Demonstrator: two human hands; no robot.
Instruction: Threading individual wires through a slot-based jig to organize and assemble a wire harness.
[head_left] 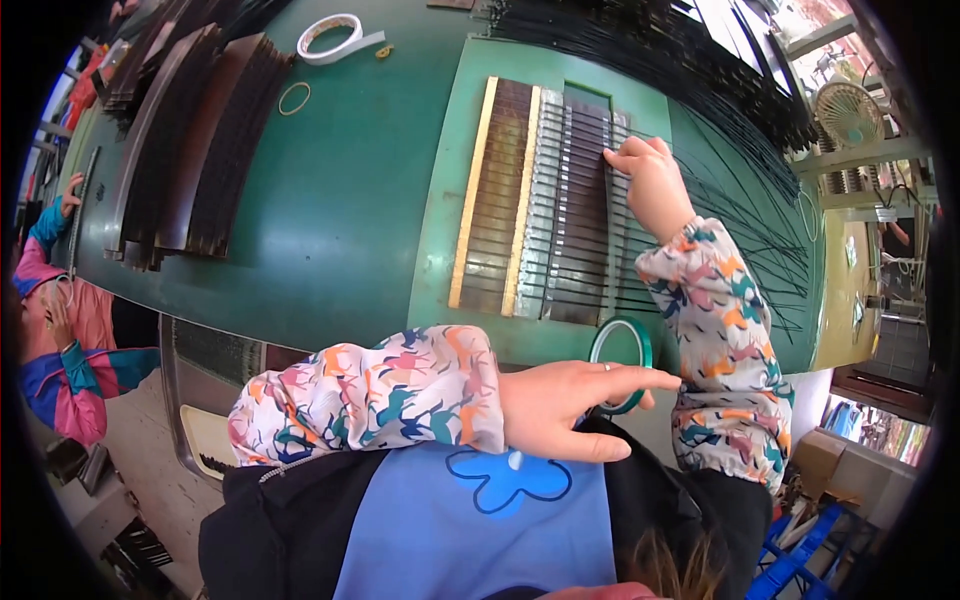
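Observation:
A flat rectangular jig (pixel 490 200) lies on a green board, with dark brown panels, two yellowish strips and a silvery band. Thin black rods run across it in a row, side by side. At its upper right edge my right hand (pixel 655 185) rests with fingers bent in and fingertips against the edge; whatever they pinch is too small to make out. My left hand (pixel 570 405) is held low in front of my chest, fingers stretched and thumb apart. Close to its fingers is a green tape roll (pixel 645 345), partly hidden behind them; whether it touches the fingers is unclear.
Long black rods (pixel 740 90) fan out at the far right. Stacks of dark strips (pixel 215 150) stand at the left. A white tape roll (pixel 330 38) and a rubber band (pixel 294 98) lie at the back. Another person's sleeve (pixel 90 375) shows at the left edge.

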